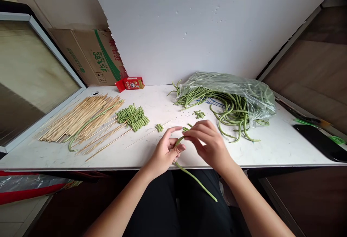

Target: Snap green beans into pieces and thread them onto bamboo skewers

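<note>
A long green bean [196, 180] runs through my left hand [166, 152], its tail hanging below the table edge. The fingers of that hand are closed round it. My right hand [210, 144] pinches the bean's upper end beside the left fingertips. Just behind my hands lie a few cut bean pieces [186, 128], partly hidden. To the left, a skewer [141, 138] carries a short row of bean pieces [159, 127]. Farther left, several loaded skewers hold cut beans [133, 117] side by side, next to a spread of bare bamboo skewers [78, 117] with one whole bean across them.
A clear plastic bag [230, 81] spills long beans [238, 106] at the back right. Small bean ends [199, 114] form a little pile. A red box [131, 84] stands by the white back panel [189, 30]. A black phone [320, 141] lies at the right edge.
</note>
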Demonstrator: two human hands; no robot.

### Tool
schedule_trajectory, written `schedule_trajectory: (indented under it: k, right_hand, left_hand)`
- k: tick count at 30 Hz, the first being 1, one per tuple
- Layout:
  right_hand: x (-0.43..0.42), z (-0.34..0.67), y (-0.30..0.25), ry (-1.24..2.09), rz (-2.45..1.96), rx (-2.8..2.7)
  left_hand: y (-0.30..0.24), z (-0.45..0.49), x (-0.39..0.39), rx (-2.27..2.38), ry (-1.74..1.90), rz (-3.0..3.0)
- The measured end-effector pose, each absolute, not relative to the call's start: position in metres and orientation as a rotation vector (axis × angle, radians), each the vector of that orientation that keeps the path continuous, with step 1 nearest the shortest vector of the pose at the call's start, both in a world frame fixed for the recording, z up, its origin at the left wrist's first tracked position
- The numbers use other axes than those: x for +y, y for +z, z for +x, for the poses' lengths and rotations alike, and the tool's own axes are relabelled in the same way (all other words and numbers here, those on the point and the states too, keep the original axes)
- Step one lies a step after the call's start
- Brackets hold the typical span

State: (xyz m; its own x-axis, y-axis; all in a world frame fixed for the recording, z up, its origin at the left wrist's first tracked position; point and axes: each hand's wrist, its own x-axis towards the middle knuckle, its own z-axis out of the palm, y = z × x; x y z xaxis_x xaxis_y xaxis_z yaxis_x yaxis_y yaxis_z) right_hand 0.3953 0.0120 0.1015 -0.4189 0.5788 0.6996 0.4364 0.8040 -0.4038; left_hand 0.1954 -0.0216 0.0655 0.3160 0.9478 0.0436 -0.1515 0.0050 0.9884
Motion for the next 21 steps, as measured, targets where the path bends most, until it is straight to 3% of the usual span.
schedule_trajectory:
  k: [4, 8, 15, 21]
  right_hand:
    - [0.015, 0.412, 0.113, 0.007, -0.828, -1.864]
    - [0.011, 0.42, 0.118, -0.053, -0.87, -1.805]
    - [0.005, 0.412, 0.112, 0.142, -0.819, -1.962]
    - [0.013, 0.409, 0.093, 0.27, -0.841, -1.971]
  left_hand:
    - [0.085, 0.183, -0.025, 0.863, 0.857, 1.336]
    - [0.109, 0.159, -0.032, 1.123, 0.982, 1.522]
    - [0.116, 0.131, -0.023, 1.543, 1.205, 2.363]
    - [0.087, 0.134, -0.007, 1.501, 1.04, 2.38]
